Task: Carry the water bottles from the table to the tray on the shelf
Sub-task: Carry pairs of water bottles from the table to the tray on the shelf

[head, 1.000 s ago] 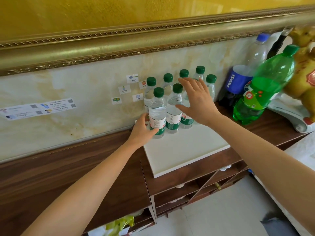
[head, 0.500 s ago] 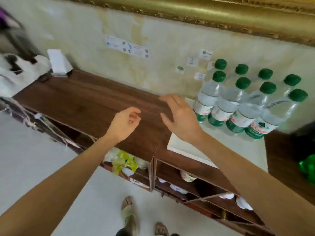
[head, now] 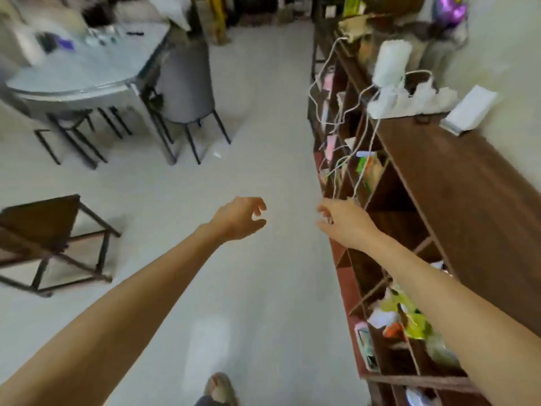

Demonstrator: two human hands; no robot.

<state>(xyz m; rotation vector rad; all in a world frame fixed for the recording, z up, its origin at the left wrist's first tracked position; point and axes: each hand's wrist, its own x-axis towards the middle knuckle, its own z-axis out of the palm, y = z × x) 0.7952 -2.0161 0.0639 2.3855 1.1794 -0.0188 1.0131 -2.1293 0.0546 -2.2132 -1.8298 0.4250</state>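
Head view now looks down the room instead of at the wall: half a second ago the tray with its cluster of green-capped bottles sat right in front of both hands, and now neither tray nor bottles are anywhere in frame, so the person has turned away from that end of the shelf [head: 456, 183]. Left hand [head: 238, 219] hangs out over the pale floor [head: 263, 136], fingers loosely curled, nothing in its grip. Right hand [head: 345, 222] is out beside the shelf's front edge, near the dangling white cables [head: 341, 121], fingers relaxed and also holding nothing. So both hands are empty, which to me reads as a drop-off finished and the walk back for more starting. The round grey worktop [head: 85, 71] sits far off at the upper left with chairs [head: 187, 83] tucked round it; there's some small clutter on its far side, but it's way too blurry to say whether any of that is water bottles, so I honestly can't tell where the next bottles are from this shot. A brown stool [head: 44, 221] stands at the left edge of the floor, well apart from the hands. A foot [head: 219, 389] shows at the bottom edge, pointing down the room. My guess is the next bit is just crossing the floor to that worktop, and the whole frame is smeared from the head swing anyway.
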